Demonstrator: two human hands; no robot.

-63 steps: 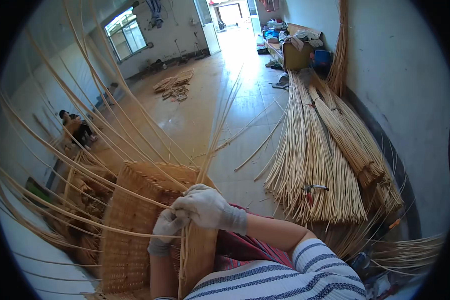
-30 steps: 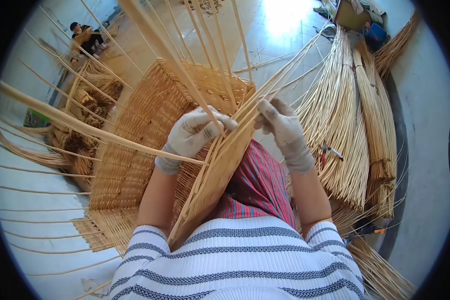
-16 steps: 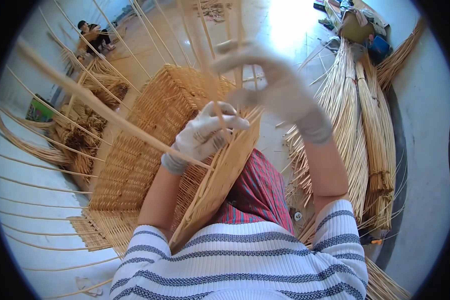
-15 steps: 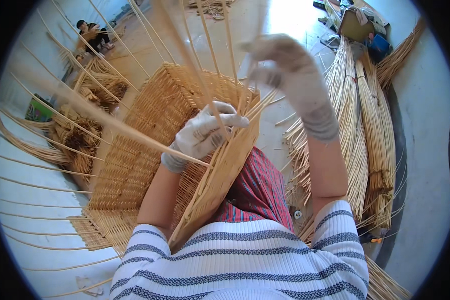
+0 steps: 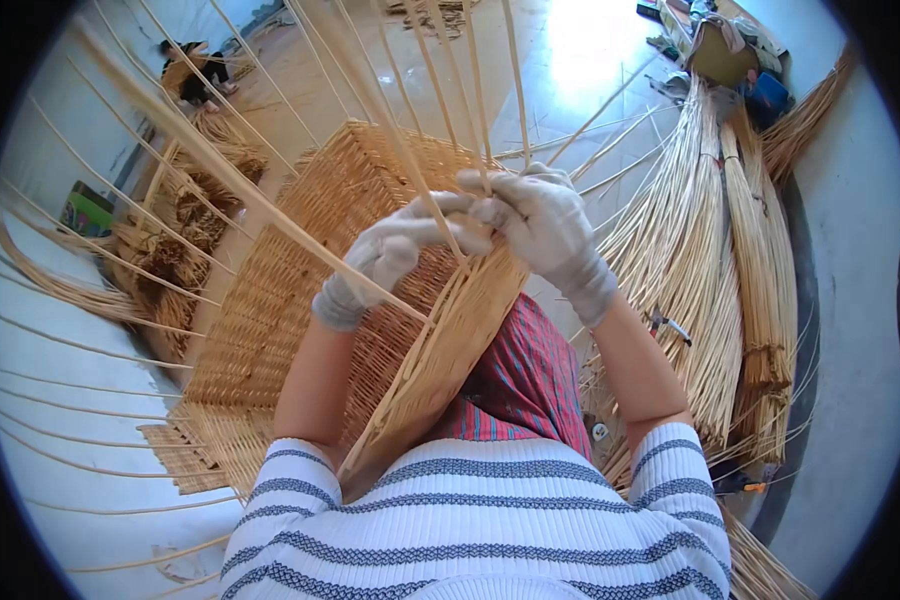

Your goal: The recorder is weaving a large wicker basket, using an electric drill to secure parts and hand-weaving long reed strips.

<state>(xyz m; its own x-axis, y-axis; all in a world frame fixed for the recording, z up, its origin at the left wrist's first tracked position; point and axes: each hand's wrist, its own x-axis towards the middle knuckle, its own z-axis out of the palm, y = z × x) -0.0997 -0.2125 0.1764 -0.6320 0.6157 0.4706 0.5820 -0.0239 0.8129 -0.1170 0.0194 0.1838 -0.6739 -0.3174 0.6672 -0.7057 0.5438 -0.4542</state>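
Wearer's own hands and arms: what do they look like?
Left hand and right hand: both in off-white knit gloves with greyer cuffs; darker grey smudging on the right fingers. Forearms bare. Sleeves white, ribbed, with dark blue-grey patterned bands, ending near the elbows. No cables visible on either arm.

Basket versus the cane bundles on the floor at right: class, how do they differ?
The basket is woven into sides, while the cane bundles are long rods lying side by side.
The left hand and right hand are at the basket's rim; the cane bundles lie apart from both hands.
Both basket and bundles are pale yellowish-brown.
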